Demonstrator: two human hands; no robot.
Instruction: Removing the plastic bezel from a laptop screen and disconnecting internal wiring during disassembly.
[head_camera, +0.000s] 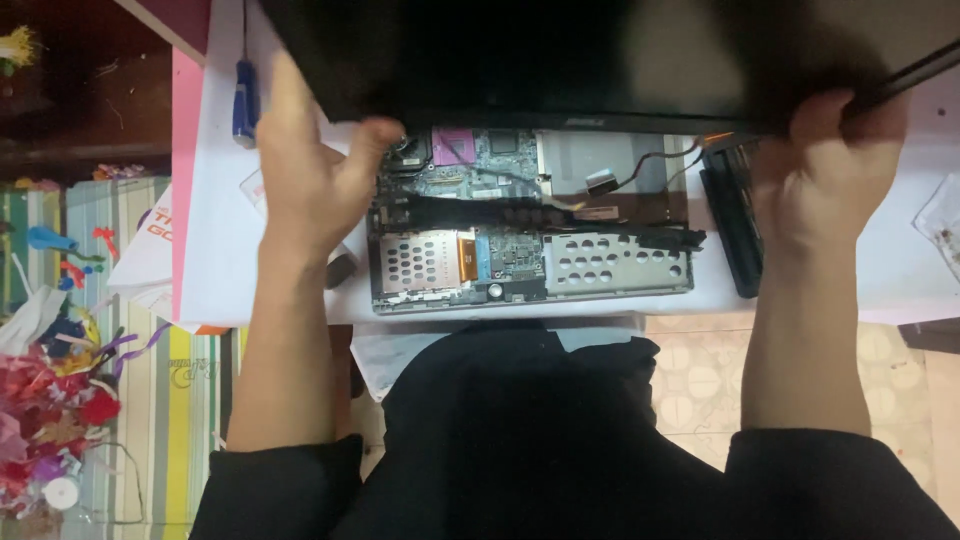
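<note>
A dark laptop screen panel (560, 60) stands along the top; a white-and-orange printed package (150, 255) lies at left.

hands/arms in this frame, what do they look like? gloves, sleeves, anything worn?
Both hands are bare: no gloves, and no rings, watch or bands show on the left hand or the right hand. Forearms are uncovered too. Black sleeves are pushed up and bunched near the elbows on both arms, matching the black garment over the lap. No markings or tape visible on either arm.

screwdriver (245, 100) left of laptop base (530, 250) | battery (735, 230) right
</note>
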